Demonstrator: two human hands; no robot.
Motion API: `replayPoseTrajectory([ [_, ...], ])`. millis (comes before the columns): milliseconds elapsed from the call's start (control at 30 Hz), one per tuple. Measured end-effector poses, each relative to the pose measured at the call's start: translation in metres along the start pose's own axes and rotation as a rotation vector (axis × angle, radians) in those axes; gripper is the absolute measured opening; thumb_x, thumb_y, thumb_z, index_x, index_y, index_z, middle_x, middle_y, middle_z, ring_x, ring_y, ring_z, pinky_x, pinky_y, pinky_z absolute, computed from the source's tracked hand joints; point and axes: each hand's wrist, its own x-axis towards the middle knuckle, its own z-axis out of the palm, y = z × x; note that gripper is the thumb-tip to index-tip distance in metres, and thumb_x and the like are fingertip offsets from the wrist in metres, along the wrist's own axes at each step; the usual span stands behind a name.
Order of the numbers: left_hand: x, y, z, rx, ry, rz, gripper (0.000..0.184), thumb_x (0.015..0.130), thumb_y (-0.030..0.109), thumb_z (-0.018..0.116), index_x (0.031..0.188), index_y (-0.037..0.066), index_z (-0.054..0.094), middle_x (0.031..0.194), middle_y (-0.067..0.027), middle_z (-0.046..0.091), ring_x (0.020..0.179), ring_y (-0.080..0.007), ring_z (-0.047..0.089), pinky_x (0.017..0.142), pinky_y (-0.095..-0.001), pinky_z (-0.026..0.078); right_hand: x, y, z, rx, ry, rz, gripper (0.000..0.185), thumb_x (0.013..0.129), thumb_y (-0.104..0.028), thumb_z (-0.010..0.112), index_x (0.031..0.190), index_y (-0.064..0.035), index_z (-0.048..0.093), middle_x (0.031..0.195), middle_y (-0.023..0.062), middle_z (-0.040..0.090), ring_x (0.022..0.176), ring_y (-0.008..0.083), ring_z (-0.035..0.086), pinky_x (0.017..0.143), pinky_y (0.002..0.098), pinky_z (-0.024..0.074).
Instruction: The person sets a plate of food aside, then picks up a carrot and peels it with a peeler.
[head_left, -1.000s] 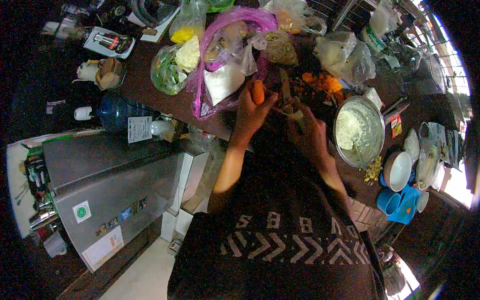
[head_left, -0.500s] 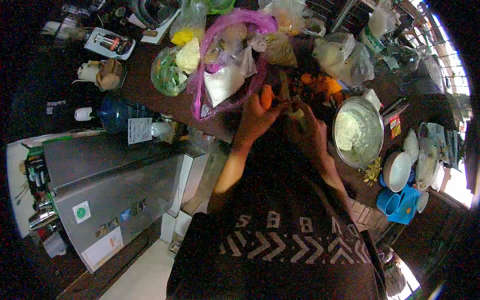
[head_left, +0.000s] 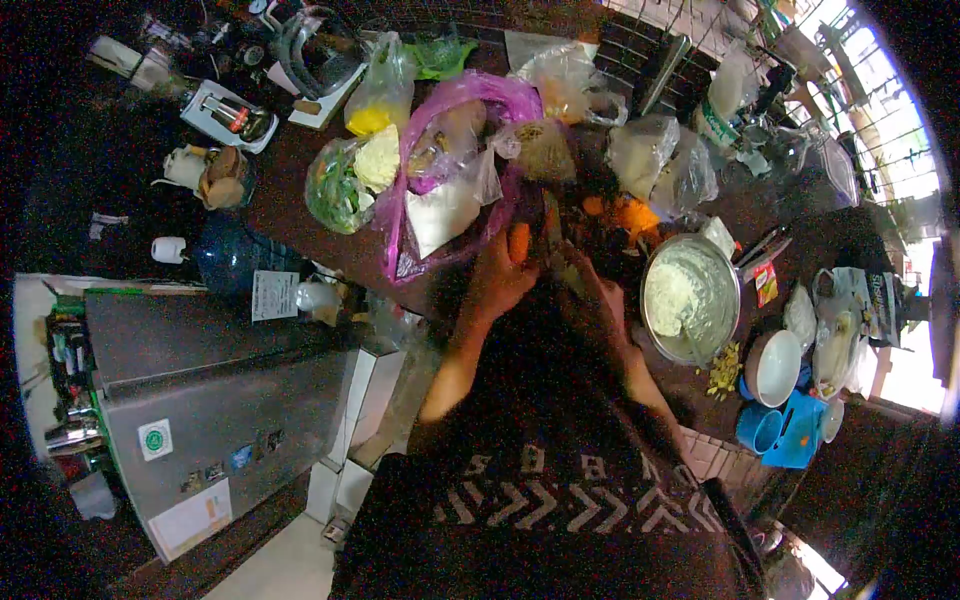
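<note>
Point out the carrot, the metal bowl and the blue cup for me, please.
Carrot [head_left: 519,243]: head view, on its exposed orange end.
Metal bowl [head_left: 720,308]: head view, on its inner wall, toward the picture's right.
Blue cup [head_left: 748,430]: head view, on its outer side.

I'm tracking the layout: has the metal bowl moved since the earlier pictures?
No: the metal bowl keeps its place beside the yellowish pieces; the view shifted.

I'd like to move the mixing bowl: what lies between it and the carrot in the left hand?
In the head view, the right hand lies between the carrot and the metal mixing bowl, holding what looks like a knife.
</note>
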Motion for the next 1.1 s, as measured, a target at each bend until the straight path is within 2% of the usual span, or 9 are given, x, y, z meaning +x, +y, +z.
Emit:
replayPoseTrajectory([
  [67, -0.001, 0.012, 0.008, 0.277, 0.318, 0.114, 0.09, 0.079, 0.02, 0.083, 0.153, -0.002, 0.036, 0.153, -0.0266, 0.046, 0.143, -0.0425, 0.043, 0.121, -0.0447, 0.033, -0.003, 0.014, 0.007, -0.106, -0.038, 0.042, 0.069, 0.085, -0.008, 0.074, 0.15, -0.0158, 0.049, 0.106, 0.0192, 0.075, 0.08, 0.0392, 0.074, 0.07, 0.0443, 0.0596],
  [267, -0.001, -0.008, 0.022, -0.032, 0.397, 0.086, 0.088, 0.079, 0.021, 0.083, 0.15, -0.005, 0.04, 0.153, -0.0273, 0.045, 0.142, -0.0419, 0.044, 0.121, -0.0451, 0.034, -0.004, 0.02, 0.017, -0.135, 0.044, -0.067, 0.067, 0.086, -0.008, 0.072, 0.149, -0.0158, 0.051, 0.102, 0.0188, 0.075, 0.078, 0.0392, 0.073, 0.069, 0.0449, 0.0589],
  [333, 0.0, -0.005, 0.018, 0.004, 0.271, -0.071, 0.089, 0.078, 0.022, 0.084, 0.151, -0.004, 0.04, 0.154, -0.0258, 0.045, 0.144, -0.0396, 0.044, 0.121, -0.0442, 0.034, 0.001, 0.009, 0.015, -0.16, 0.122, -0.161, 0.067, 0.086, -0.009, 0.073, 0.149, -0.0152, 0.051, 0.1, 0.019, 0.075, 0.077, 0.0394, 0.072, 0.068, 0.0453, 0.0586],
  [467, 0.008, -0.019, 0.025, -0.264, 0.256, -0.007, 0.085, 0.081, 0.022, 0.083, 0.15, -0.003, 0.042, 0.153, -0.0237, 0.048, 0.141, -0.0361, 0.046, 0.12, -0.0437, 0.036, 0.0, -0.008, 0.004, -0.1, -0.013, -0.041, 0.068, 0.085, -0.009, 0.073, 0.149, -0.0145, 0.051, 0.104, 0.0186, 0.075, 0.082, 0.0384, 0.074, 0.069, 0.0455, 0.0591],
  [567, 0.01, -0.025, 0.033, -0.423, 0.155, -0.167, 0.076, 0.085, 0.023, 0.082, 0.148, -0.001, 0.046, 0.147, -0.0198, 0.054, 0.136, -0.0315, 0.052, 0.115, -0.0408, 0.041, -0.005, 0.006, 0.008, -0.167, -0.063, -0.019, 0.069, 0.085, -0.009, 0.074, 0.149, -0.0144, 0.05, 0.105, 0.0182, 0.075, 0.086, 0.0379, 0.074, 0.071, 0.0456, 0.0597],
  [667, 0.01, -0.067, 0.06, -0.179, 0.424, -0.006, 0.066, 0.089, 0.023, 0.079, 0.144, 0.0, 0.051, 0.139, -0.0164, 0.06, 0.129, -0.0283, 0.057, 0.111, -0.0396, 0.045, 0.0, -0.001, 0.007, -0.154, 0.022, -0.106, 0.069, 0.085, -0.011, 0.075, 0.149, -0.014, 0.05, 0.105, 0.0178, 0.075, 0.087, 0.0376, 0.075, 0.071, 0.0461, 0.06],
  [733, 0.011, -0.082, 0.064, -0.343, 0.256, -0.136, 0.063, 0.09, 0.023, 0.079, 0.143, 0.002, 0.052, 0.137, -0.0148, 0.061, 0.13, -0.0266, 0.056, 0.11, -0.0395, 0.045, 0.003, -0.016, 0.003, -0.126, 0.065, -0.149, 0.069, 0.085, -0.012, 0.076, 0.148, -0.0136, 0.05, 0.105, 0.0175, 0.075, 0.087, 0.0376, 0.075, 0.071, 0.0463, 0.0601],
  [900, 0.018, -0.067, 0.047, -0.533, -0.009, -0.158, 0.061, 0.088, 0.021, 0.08, 0.139, 0.003, 0.053, 0.132, -0.0124, 0.062, 0.123, -0.0266, 0.059, 0.107, -0.0409, 0.047, 0.003, -0.026, -0.002, -0.02, 0.102, -0.061, 0.064, 0.086, -0.013, 0.076, 0.146, -0.0125, 0.053, 0.102, 0.0193, 0.075, 0.085, 0.0379, 0.075, 0.069, 0.045, 0.0598],
  [1100, 0.0, -0.039, 0.023, -0.39, 0.028, -0.179, 0.067, 0.08, 0.027, 0.087, 0.134, 0.004, 0.056, 0.124, -0.0082, 0.062, 0.115, -0.0236, 0.058, 0.101, -0.0396, 0.049, -0.001, -0.014, 0.002, -0.032, -0.019, -0.043, 0.063, 0.089, -0.014, 0.076, 0.147, -0.0127, 0.052, 0.099, 0.0191, 0.075, 0.083, 0.0363, 0.075, 0.069, 0.044, 0.0594],
])
